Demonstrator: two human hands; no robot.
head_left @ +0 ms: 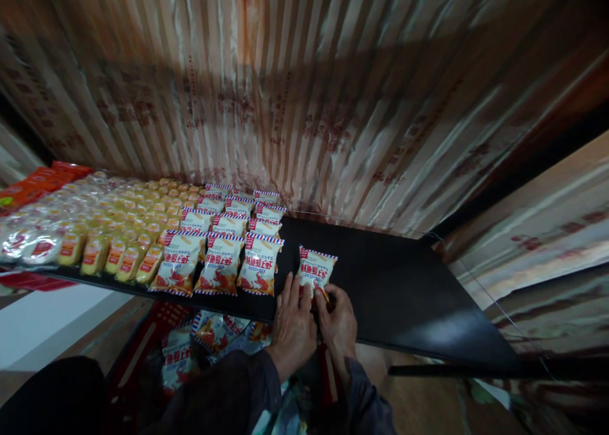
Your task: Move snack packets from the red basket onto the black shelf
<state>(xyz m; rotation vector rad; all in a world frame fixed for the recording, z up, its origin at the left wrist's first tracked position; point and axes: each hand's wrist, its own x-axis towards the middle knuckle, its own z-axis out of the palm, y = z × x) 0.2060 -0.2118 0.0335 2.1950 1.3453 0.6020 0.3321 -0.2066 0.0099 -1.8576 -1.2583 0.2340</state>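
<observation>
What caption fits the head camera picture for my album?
Left hand and right hand touch a snack bag on a black shelf beside rows of matching bags.

A single view is on record, taken from a camera worn on the person's head. It faces forward and down across a dark shelf (390,279), seen from its front side and running aslant from the left edge toward the lower right. The left hand (292,327) and right hand (339,321) enter from below, close to the lens, reaching a white packet (318,264) just below mid-frame. Striped sheeting (304,105) behind the shelf occupies the upper half. Coverage extends beneath the shelf's front edge to a red crate (159,318).
</observation>
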